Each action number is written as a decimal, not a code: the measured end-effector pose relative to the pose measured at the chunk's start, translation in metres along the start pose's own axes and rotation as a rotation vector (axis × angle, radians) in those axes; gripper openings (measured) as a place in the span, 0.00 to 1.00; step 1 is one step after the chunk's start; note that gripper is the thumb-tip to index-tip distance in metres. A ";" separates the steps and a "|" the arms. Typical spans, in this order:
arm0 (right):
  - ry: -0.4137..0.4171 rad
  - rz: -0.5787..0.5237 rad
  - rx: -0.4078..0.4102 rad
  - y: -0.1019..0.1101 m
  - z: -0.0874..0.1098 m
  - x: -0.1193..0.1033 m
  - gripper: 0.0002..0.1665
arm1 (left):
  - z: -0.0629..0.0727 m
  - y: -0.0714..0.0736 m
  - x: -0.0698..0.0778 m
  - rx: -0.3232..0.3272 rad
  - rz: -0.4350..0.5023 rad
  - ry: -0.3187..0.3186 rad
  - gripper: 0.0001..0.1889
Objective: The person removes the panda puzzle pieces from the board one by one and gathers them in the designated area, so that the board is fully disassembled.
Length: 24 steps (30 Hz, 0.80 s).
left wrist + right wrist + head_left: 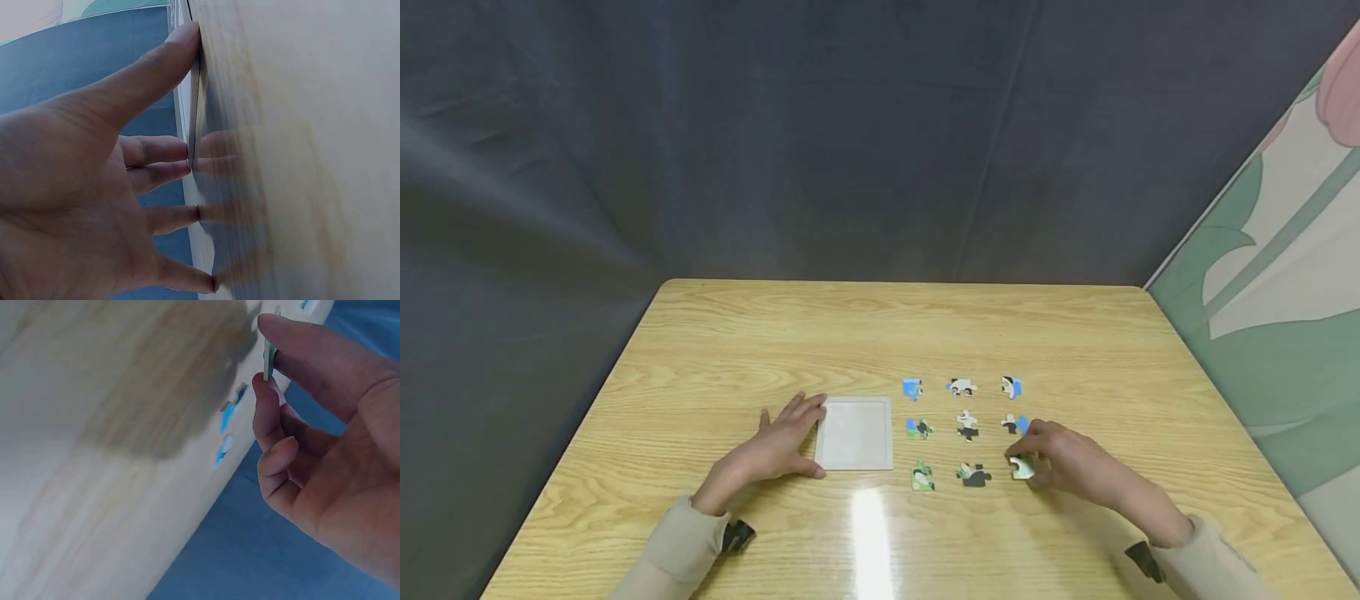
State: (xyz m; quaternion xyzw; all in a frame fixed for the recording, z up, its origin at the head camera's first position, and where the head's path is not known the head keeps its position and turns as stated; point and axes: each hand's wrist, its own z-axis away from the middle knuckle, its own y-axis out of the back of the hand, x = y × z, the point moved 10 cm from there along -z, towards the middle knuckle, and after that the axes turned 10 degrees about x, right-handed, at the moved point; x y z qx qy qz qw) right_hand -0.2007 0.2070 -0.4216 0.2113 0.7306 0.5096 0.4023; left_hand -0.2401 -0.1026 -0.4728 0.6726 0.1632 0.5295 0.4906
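Note:
In the head view my left hand rests at the left edge of a square white puzzle frame, fingers spread and touching its side. The left wrist view shows the thumb and fingertips of that hand against the table and frame edge. My right hand pinches a jigsaw piece at the lower right of the rows of pieces. From the right wrist view, the piece is seen edge-on between thumb and fingers of the right hand, held off the table.
Several other jigsaw pieces lie spaced in rows right of the frame, among them a blue one, a panda-face one and a black-green one. The wooden table ends at a dark curtain; a floral cloth hangs at right.

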 end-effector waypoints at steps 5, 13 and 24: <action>-0.006 -0.008 0.009 -0.005 0.004 0.001 0.23 | 0.000 0.001 -0.001 0.004 -0.004 0.003 0.42; 0.003 0.023 0.020 -0.006 0.002 0.000 0.23 | 0.000 0.002 -0.002 0.008 0.003 0.003 0.42; -0.078 0.064 0.266 0.041 -0.018 0.008 0.20 | 0.005 0.012 -0.010 0.101 0.062 0.015 0.43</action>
